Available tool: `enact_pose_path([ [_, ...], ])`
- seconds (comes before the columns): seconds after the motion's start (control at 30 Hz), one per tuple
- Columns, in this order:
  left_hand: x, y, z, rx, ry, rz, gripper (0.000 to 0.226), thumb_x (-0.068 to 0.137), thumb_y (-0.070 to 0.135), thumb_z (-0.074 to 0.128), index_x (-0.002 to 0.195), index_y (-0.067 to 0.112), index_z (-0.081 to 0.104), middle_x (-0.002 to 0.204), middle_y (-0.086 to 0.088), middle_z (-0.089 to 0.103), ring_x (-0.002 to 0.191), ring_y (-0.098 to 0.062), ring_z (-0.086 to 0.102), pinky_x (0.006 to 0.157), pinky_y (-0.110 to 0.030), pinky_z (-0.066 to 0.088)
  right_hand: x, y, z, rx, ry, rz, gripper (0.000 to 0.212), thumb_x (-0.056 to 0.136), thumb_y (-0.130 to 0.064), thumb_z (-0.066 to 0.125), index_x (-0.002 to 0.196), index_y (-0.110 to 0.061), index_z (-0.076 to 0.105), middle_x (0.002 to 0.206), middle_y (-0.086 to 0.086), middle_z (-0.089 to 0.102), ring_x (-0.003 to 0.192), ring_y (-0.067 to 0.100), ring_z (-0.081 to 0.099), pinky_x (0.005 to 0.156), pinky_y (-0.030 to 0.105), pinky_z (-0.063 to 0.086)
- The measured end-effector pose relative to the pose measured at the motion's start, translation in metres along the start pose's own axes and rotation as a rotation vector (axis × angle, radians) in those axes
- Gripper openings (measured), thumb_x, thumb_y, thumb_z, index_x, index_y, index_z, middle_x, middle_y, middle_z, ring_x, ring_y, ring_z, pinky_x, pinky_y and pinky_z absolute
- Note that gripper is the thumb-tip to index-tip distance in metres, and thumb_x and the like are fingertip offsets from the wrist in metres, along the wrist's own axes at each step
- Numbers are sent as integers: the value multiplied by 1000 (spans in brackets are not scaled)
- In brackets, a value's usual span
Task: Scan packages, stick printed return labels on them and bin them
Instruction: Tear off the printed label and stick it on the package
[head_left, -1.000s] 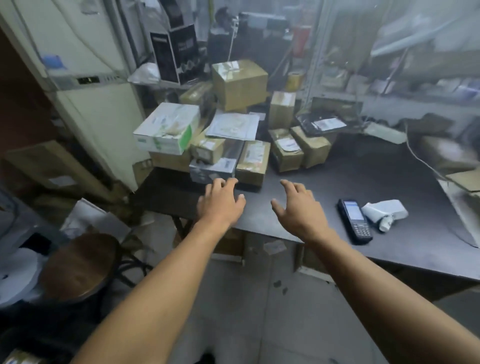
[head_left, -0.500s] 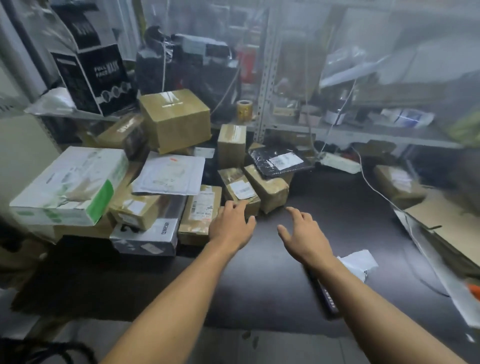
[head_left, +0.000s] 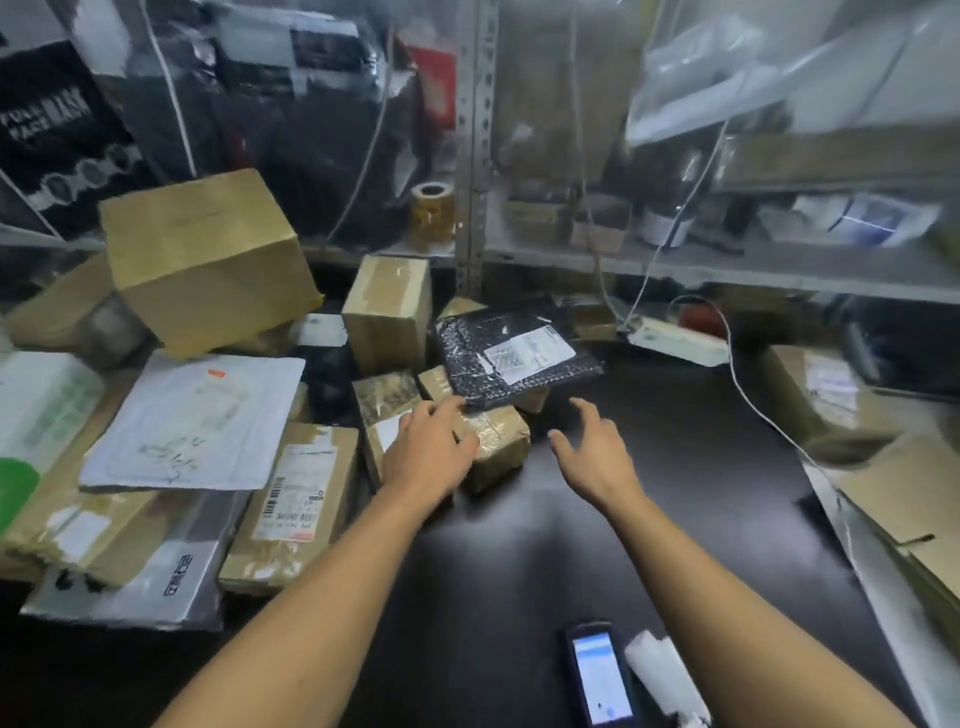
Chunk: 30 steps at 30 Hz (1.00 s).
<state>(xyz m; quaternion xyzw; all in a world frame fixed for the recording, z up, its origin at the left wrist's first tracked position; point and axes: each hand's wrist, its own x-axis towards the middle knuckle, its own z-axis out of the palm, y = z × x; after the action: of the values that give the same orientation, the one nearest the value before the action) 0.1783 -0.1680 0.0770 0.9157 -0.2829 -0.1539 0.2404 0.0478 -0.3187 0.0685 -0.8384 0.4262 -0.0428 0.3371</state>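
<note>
On black table (head_left: 649, 467) w/ parcel pile (head_left: 218, 415), shelving (head_left: 675, 265) behind: both hands spread, L (head_left: 426, 452) over taped box (head_left: 493, 441), R (head_left: 597, 452) holding nothing.

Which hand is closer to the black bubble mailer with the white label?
The left hand: its fingertips reach the black mailer at its near left corner. The right hand hovers over the table, in front of the mailer and apart from it.
</note>
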Motion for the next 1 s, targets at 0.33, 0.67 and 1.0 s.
enact_pose_path([
  [0.33, 89, 24, 30, 54, -50, -123, 61, 97, 54, 48, 153, 38, 30, 162, -11, 21, 150, -28, 14, 115, -45, 28, 150, 17, -17, 123, 15, 15, 61, 95, -36, 57, 149, -15, 36, 150, 18, 40, 137, 35, 38, 113, 38, 30],
  [0.67, 69, 20, 31, -312, 54, -94, 39, 90, 28, 69, 129, 24, 62, 149, -1, 32, 140, -20, 27, 110, -27, 23, 116, 30, -19, 550, 21, 261, 45, 89, -27, 70, 125, -3, 59, 112, 9, 68, 95, 26, 66, 88, 44, 54],
  [1.0, -48, -2, 32, -1300, 84, -159, 85, 86, -6, 69, 150, 30, 28, 136, 1, 52, 117, -3, 59, 96, -25, 49, -59, 55, 6, 1198, 88, 354, 29, 92, 2, 59, 117, -6, 48, 106, 16, 68, 76, 24, 70, 61, 43, 60],
])
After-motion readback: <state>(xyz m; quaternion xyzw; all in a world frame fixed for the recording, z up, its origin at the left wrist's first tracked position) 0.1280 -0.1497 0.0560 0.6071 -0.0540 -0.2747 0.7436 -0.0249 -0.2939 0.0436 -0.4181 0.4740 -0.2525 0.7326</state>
